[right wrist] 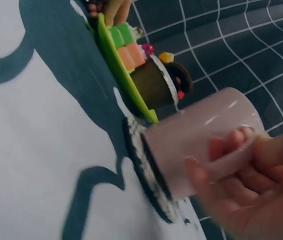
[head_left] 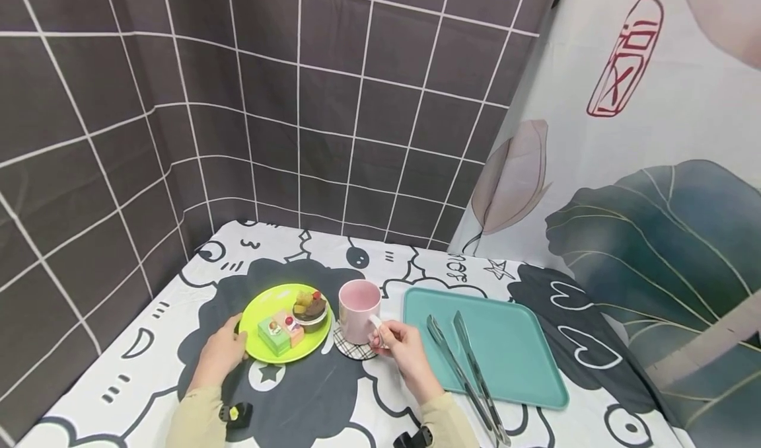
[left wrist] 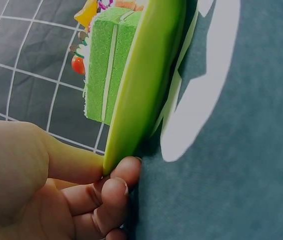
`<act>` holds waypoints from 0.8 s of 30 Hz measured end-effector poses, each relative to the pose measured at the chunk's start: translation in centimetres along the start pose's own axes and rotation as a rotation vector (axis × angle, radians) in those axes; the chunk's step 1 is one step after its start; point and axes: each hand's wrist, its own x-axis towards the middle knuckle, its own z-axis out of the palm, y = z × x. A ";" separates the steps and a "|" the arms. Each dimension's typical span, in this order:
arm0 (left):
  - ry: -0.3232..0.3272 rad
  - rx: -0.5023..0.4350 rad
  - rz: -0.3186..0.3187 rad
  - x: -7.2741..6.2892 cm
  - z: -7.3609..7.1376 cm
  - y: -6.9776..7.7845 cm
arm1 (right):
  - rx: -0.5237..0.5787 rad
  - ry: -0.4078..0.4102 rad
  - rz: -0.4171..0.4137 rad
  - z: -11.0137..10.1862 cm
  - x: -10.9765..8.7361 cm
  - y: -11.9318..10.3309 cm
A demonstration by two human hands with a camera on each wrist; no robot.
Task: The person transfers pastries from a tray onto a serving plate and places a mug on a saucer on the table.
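My left hand (head_left: 221, 352) pinches the left rim of a lime-green plate (head_left: 255, 302), thumb on top and fingers under the edge, as the left wrist view shows. On the plate sit a green cake slice (head_left: 275, 336), a pink-orange cake slice (head_left: 291, 329) and a chocolate dessert cup (head_left: 310, 310) with fruit on top. To the plate's right, my right hand (head_left: 403, 350) grips the handle of a pink mug (head_left: 359, 316). Under the mug lies a round checked coaster (head_left: 352, 350); in the right wrist view the mug's base is right at its surface.
A teal tray (head_left: 511, 342) lies to the right of the mug. Metal tongs (head_left: 470, 362) rest across its left part, their end reaching past the front edge. A patterned cloth (head_left: 321, 402) covers the table, with a dark grid curtain (head_left: 333, 104) behind.
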 end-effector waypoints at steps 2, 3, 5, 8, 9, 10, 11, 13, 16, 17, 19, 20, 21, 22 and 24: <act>-0.001 0.002 -0.002 0.1 -0.1 0.0 | -0.090 -0.047 0.003 -0.5 -0.1 -0.1; 0.000 0.001 -0.001 0.1 -0.1 0.0 | -0.136 -0.073 -0.003 -0.7 -0.2 -0.1; 0.001 0.000 0.000 0.1 -0.2 -0.1 | -0.226 -0.114 -0.021 -1.2 -0.2 -0.1; -0.003 -0.005 0.006 0.1 -0.2 -0.3 | -0.412 -0.111 -0.068 -1.5 -0.6 -0.2; -0.006 -0.007 0.008 0.1 -0.2 -0.4 | -0.479 -0.097 -0.079 -1.6 -0.8 -0.2; -0.009 -0.009 0.009 0.1 -0.2 -0.5 | -0.551 -0.081 -0.090 -1.6 -1.1 -0.4; -0.009 -0.010 0.010 0.1 -0.2 -0.6 | -0.617 -0.064 -0.104 -1.7 -1.5 -0.5; -0.009 -0.013 0.013 0.1 -0.3 -0.8 | -0.721 -0.030 -0.120 -1.9 -2.2 -1.0; -0.008 -0.021 0.015 0.2 -0.4 -1.2 | -0.811 0.013 -0.132 -2.7 -3.3 -1.9; -0.008 -0.023 0.016 0.2 -0.5 -1.3 | -0.830 0.028 -0.137 -3.1 -3.6 -2.2; -0.014 -0.027 0.017 0.2 -0.6 -1.6 | -0.866 0.062 -0.142 -4.0 -4.2 -2.8; -0.016 -0.024 0.016 0.2 -0.7 -1.7 | -0.879 0.077 -0.142 -4.5 -4.4 -3.1; -0.020 -0.021 0.014 0.2 -0.8 -1.8 | -0.892 0.092 -0.143 -5.1 -4.7 -3.3; -0.020 -0.017 0.011 0.2 -0.9 -1.9 | -0.902 0.105 -0.139 -5.7 -4.9 -3.5; -0.011 0.009 0.012 0.2 -1.3 -2.0 | -0.923 0.130 -0.127 -6.9 -5.4 -3.9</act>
